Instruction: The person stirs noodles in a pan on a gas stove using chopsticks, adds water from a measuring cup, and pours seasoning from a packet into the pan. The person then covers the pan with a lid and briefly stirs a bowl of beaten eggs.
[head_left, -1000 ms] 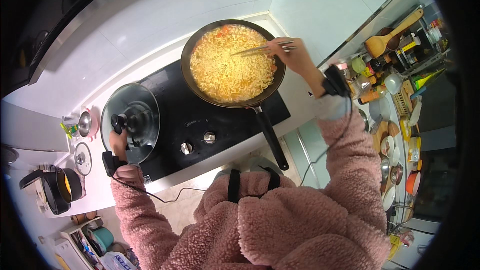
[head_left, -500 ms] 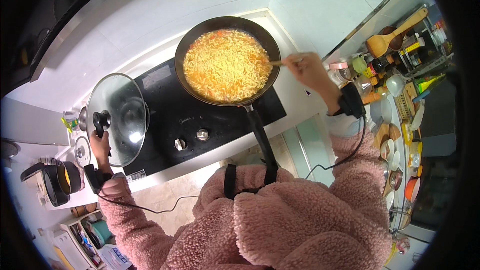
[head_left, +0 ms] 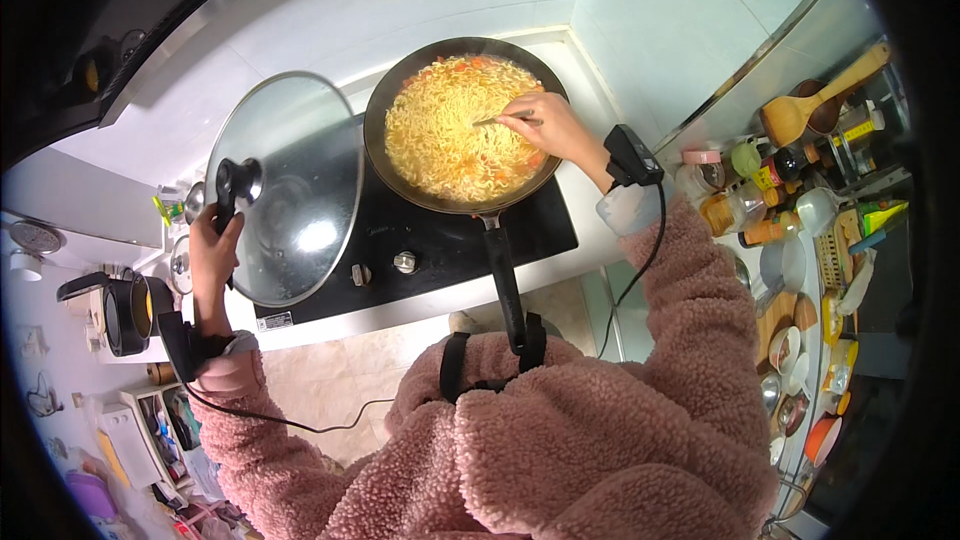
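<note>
A dark frying pan (head_left: 374,140) full of noodles (head_left: 445,145) in orange broth with red bits sits on the black cooktop (head_left: 545,225). My right hand (head_left: 552,128) is over its right side, fingers closed around chopsticks (head_left: 486,121) whose tips reach into the noodles. At the left, my left hand (head_left: 212,252) grips the black handle (head_left: 228,190) of a large glass lid (head_left: 310,175). The lid is tilted and held over the cooktop's left part, apart from the pan. The pan's long black handle (head_left: 505,285) points toward me, with neither hand on it.
Two metal knobs (head_left: 404,261) sit on the cooktop's front. A black air-fryer-like appliance (head_left: 125,315) stands far left. Along the right are jars, bottles, bowls and a wooden spatula (head_left: 790,118). Tiled walls (head_left: 670,30) rise behind the cooktop.
My right hand has moved left from the pan's right rim to over the noodles, with the chopsticks. My left hand has shifted up and slightly right, bringing the lid nearer the pan.
</note>
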